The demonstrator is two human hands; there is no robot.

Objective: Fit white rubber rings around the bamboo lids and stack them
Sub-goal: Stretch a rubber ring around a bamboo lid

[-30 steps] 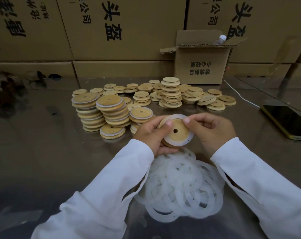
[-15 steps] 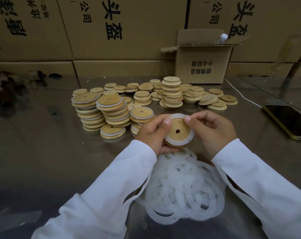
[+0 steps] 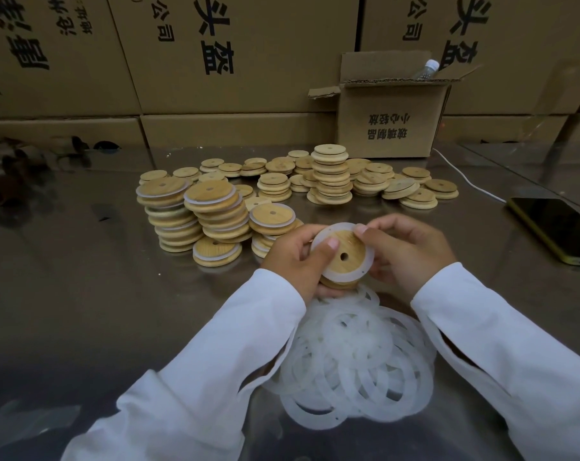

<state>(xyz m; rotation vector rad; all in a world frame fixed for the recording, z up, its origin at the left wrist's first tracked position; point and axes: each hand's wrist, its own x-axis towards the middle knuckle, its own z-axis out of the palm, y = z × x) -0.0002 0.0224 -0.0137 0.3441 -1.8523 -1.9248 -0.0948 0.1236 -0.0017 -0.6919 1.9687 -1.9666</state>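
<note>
My left grip (image 3: 295,257) and right grip (image 3: 405,247) are both curled round the lid (image 3: 346,249), held over the loose rings (image 3: 358,354) on the near bench (image 3: 115,294), and I'd walk my 2 thumbs (image 3: 325,249) round its white ring (image 3: 328,271) until it seats evenly, without twists.

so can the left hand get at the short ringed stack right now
Probably yes: the short ringed stack sits just beyond the left hand, nothing between, though it is busy holding the lid.
</note>
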